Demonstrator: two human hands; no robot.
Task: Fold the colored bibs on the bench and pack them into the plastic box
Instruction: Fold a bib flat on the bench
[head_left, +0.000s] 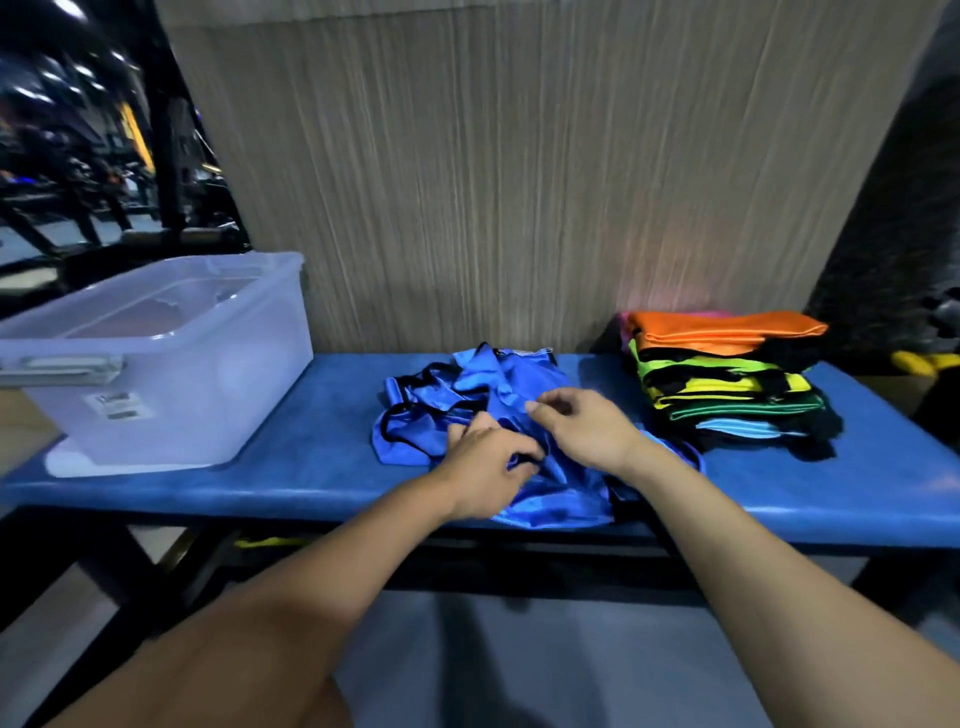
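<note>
A crumpled blue bib (467, 395) with black trim lies in the middle of the blue bench (311, 457). My left hand (488, 467) grips a fold of its cloth near the front edge. My right hand (582, 423) rests on the bib just to the right, its fingers curled and pinching the fabric. A stack of folded bibs (727, 384) in orange, yellow-green, green and light blue sits on the right of the bench. The clear plastic box (171, 395) stands open on the left end.
A ribbed wall panel (519, 182) rises right behind the bench. Dark gym equipment (104, 156) stands at the far left. Under the bench are a black frame and grey floor (519, 665). A yellow object (919, 361) lies beyond the stack at the right edge.
</note>
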